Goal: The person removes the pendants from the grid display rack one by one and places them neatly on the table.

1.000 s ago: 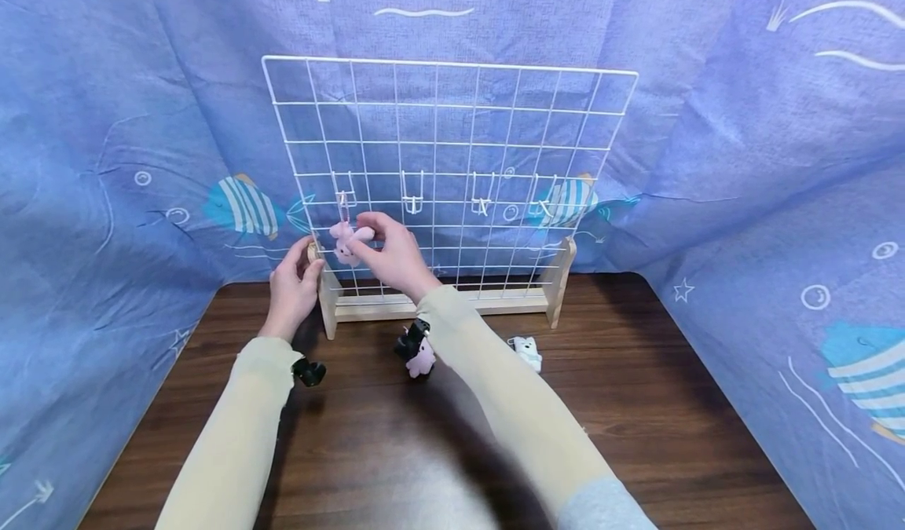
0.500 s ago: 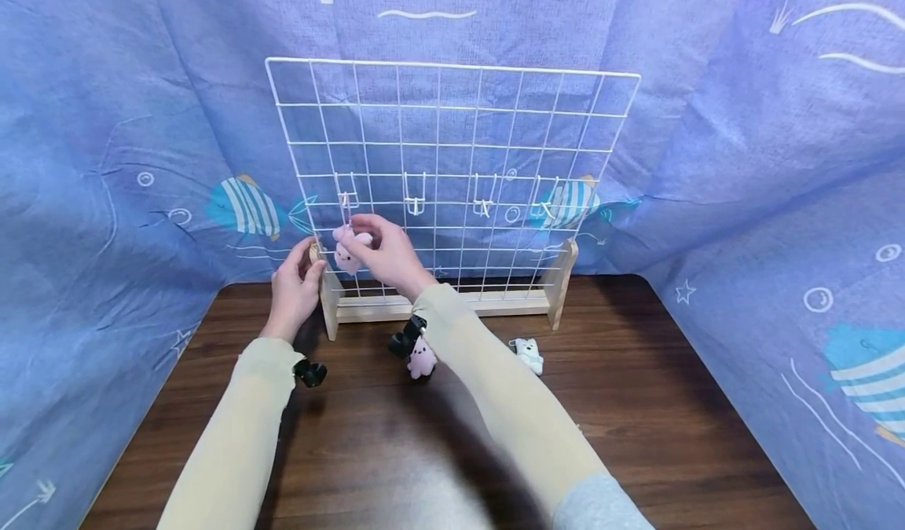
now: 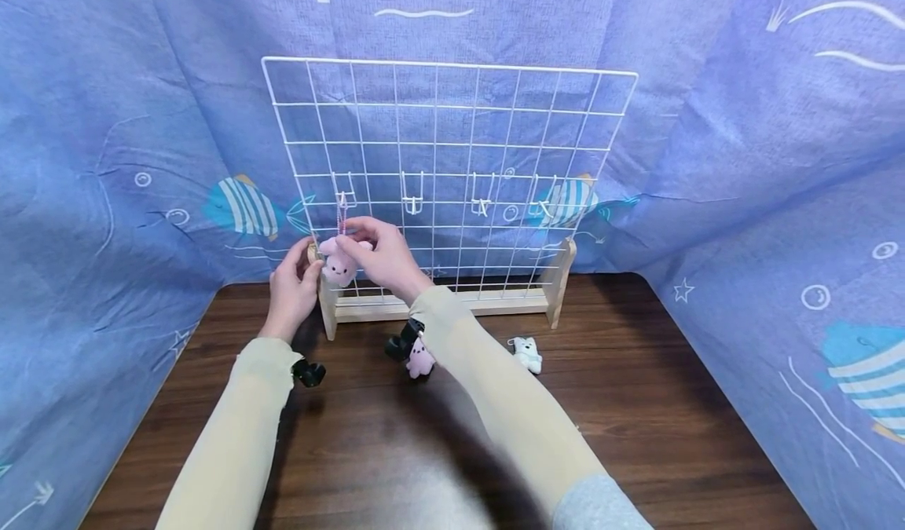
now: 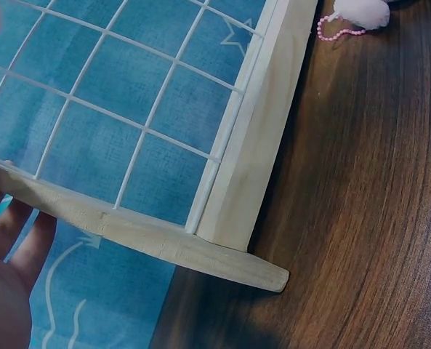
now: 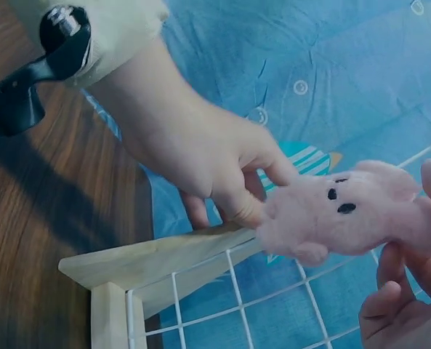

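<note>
My right hand (image 3: pixel 387 257) pinches a pink plush keychain (image 3: pixel 339 269) in front of the grid's left side. Its pink bead chain (image 3: pixel 342 214) runs up to the leftmost white hook (image 3: pixel 344 199). In the right wrist view the plush (image 5: pixel 346 218) shows a small dark-eyed face, with fingertips and thumb of my right hand (image 5: pixel 408 298) at its ear end. My left hand (image 3: pixel 291 288) grips the left wooden upright (image 3: pixel 327 298) of the stand, fingers behind it. The left wrist view shows those fingers around the wood (image 4: pixel 150 240).
The white wire grid (image 3: pixel 456 147) carries more hooks (image 3: pixel 413 204) to the right. A second pink plush (image 3: pixel 420 359) lies on the brown table (image 3: pixel 368 451), partly behind my right wrist's black camera strap (image 3: pixel 404 341). A white bear plush (image 3: pixel 526 355) lies right of my forearm.
The pink plush has shifted slightly left and down and its face shows more, with my right hand following. My left hand stays on the upright.
</note>
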Available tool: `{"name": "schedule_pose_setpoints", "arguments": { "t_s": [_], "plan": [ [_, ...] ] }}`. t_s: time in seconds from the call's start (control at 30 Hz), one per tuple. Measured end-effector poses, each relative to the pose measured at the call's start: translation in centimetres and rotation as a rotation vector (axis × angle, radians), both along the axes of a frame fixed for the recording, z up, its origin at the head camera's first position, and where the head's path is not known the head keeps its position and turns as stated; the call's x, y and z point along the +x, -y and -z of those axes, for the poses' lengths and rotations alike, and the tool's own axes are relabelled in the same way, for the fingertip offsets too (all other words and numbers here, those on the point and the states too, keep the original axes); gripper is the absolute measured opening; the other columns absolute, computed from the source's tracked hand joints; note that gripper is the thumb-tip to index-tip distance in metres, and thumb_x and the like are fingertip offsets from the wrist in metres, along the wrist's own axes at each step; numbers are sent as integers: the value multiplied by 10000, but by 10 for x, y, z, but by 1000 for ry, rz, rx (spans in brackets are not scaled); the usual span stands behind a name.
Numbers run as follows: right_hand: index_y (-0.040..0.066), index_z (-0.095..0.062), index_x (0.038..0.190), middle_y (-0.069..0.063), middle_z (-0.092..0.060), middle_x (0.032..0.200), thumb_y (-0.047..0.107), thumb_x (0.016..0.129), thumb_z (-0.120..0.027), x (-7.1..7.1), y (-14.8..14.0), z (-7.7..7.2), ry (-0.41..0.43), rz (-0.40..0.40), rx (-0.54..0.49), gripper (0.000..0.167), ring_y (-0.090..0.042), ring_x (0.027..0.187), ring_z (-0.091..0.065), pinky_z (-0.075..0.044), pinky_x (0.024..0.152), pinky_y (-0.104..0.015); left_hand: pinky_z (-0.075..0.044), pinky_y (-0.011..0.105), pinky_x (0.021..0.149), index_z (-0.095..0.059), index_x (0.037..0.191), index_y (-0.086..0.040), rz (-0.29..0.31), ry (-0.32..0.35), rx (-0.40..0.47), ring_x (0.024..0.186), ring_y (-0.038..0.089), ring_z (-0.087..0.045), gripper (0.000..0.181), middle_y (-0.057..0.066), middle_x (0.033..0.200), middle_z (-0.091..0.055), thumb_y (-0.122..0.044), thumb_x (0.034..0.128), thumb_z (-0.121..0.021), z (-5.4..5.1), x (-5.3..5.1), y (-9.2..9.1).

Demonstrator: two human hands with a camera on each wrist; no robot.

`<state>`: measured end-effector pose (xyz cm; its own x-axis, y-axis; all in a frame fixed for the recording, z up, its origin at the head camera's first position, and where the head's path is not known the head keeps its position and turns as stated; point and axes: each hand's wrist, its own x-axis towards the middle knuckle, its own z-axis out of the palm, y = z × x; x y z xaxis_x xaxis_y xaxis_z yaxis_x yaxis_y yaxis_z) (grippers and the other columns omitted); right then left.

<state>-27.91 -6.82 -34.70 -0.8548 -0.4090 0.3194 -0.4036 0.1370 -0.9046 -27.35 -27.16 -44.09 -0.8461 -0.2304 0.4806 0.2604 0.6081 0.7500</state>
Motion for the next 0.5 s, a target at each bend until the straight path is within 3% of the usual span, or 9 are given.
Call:
{"name": "schedule_pose_setpoints", "arguments": {
  "t_s": [0.23,0.5],
  "plan": [
    [63,-760,1199,-52,-766,1150,204,1035,-695,8,1,-8,-68,-16,38,226,-63,914,-679,-565,789,-213,-402,252,765,-591,1470,-84,-17,-11,-5,873,245,-569,421,198,1031,-684,-72,1050,-628,0,-1,0],
    [12,-772,1155,-96,-777,1053,174,1033,-691,13,0,-13,-137,-15,55,218,-34,807,-640,-537,722,-191,-408,261,784,-590,1470,-78,-18,-9,1,890,239,-576,457,203,1052,-701,11,1021,-602,2,-1,1]
  ]
}}
